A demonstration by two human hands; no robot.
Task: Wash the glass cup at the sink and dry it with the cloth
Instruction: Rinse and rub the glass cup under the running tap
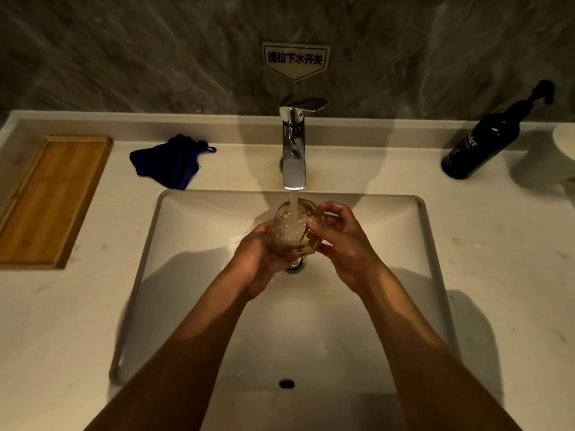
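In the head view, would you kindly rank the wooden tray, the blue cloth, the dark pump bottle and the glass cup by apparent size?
1. wooden tray
2. dark pump bottle and blue cloth: too alike to rank
3. glass cup, partly covered by both hands

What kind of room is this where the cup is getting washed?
Most likely a bathroom or washroom. There is a white sink set in a pale counter, a chrome tap running water into the glass cup, and a dark pump bottle like the ones for hand soap.
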